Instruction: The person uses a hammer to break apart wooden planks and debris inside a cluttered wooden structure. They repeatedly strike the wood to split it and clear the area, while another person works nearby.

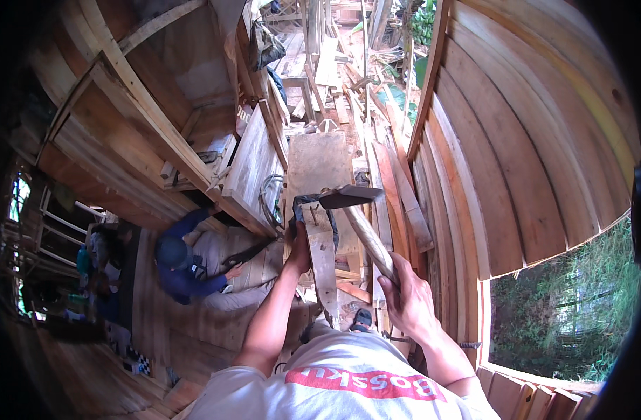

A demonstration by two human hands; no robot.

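Observation:
My right hand (409, 297) is wrapped round the pale wooden handle of a hammer (366, 234). Its dark, flat metal head is raised over the far end of a short wooden board (324, 269). My left hand (300, 250) grips that board from its left side, with the fingers partly hidden behind it. What looks like a nail (315, 212) stands in the board's far end, just left of the hammer head. Dark plastic or cloth (303, 204) lies around that end, over a wide plank bench (318, 157).
A person in dark blue (177, 259) sits on the plank floor at left, near a wooden frame (145, 126). A curved plank wall (502, 133) rises at right above an opening onto greenery (555, 308). Loose boards (397, 196) lie ahead, beside the bench.

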